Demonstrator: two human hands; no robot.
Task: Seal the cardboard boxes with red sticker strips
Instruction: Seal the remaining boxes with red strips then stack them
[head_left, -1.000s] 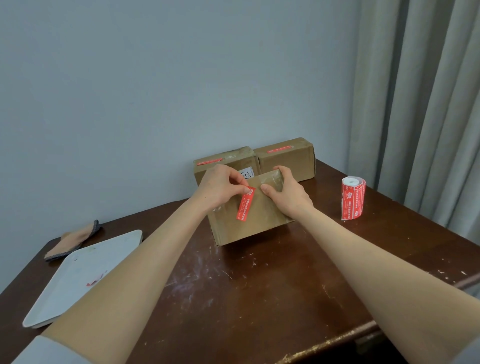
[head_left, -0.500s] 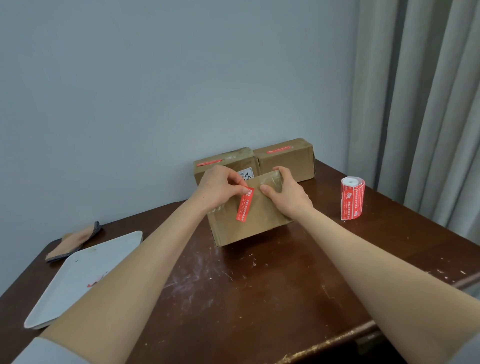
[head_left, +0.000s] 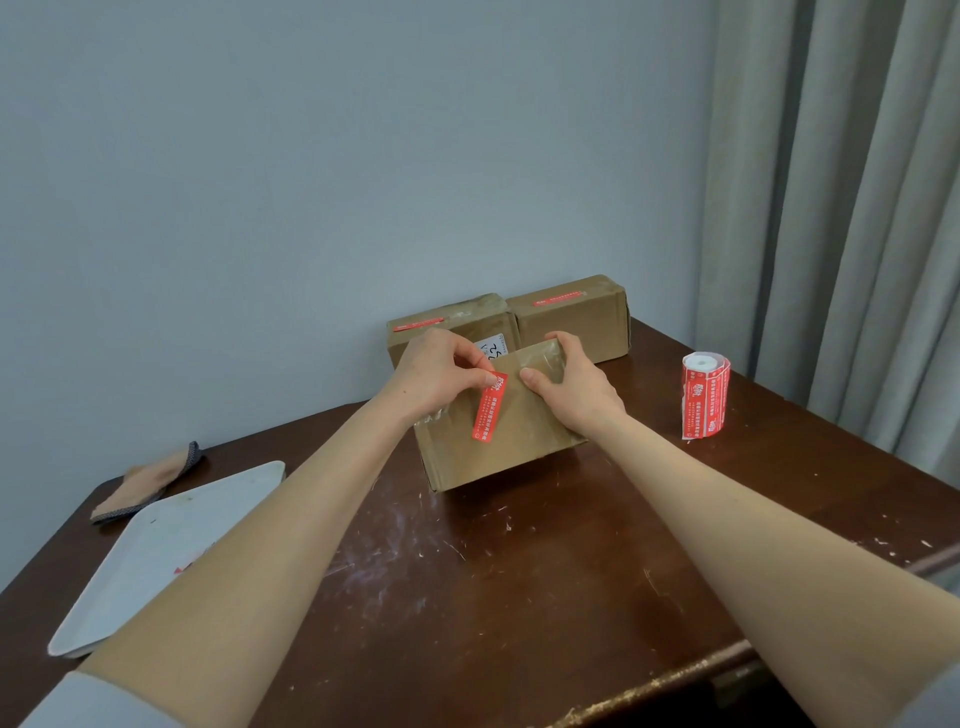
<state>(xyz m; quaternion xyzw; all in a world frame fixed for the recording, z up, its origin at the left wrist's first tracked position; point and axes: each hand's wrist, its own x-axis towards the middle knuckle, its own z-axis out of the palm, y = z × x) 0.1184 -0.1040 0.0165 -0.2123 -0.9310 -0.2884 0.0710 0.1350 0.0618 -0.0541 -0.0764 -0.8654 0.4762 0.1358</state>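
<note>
A cardboard box (head_left: 514, 447) stands tilted toward me in the middle of the dark wooden table. My left hand (head_left: 441, 369) pinches the top end of a red sticker strip (head_left: 489, 408), which hangs down over the box's facing side. My right hand (head_left: 569, 384) grips the box's upper right edge, thumb on the facing side. Behind it two more cardboard boxes stand side by side against the wall, the left one (head_left: 457, 325) and the right one (head_left: 576, 317), each with a red strip on top. A roll of red stickers (head_left: 705, 395) stands upright to the right.
A white tray (head_left: 156, 551) lies at the left of the table (head_left: 493, 597), with a folded tan cloth (head_left: 148, 483) behind it. Grey curtains (head_left: 841, 208) hang at the right. The table's worn front edge runs along the lower right.
The red strip has shifted slightly left and up with my left hand's fingers. Both hands stay on the tilted box, which has barely moved.
</note>
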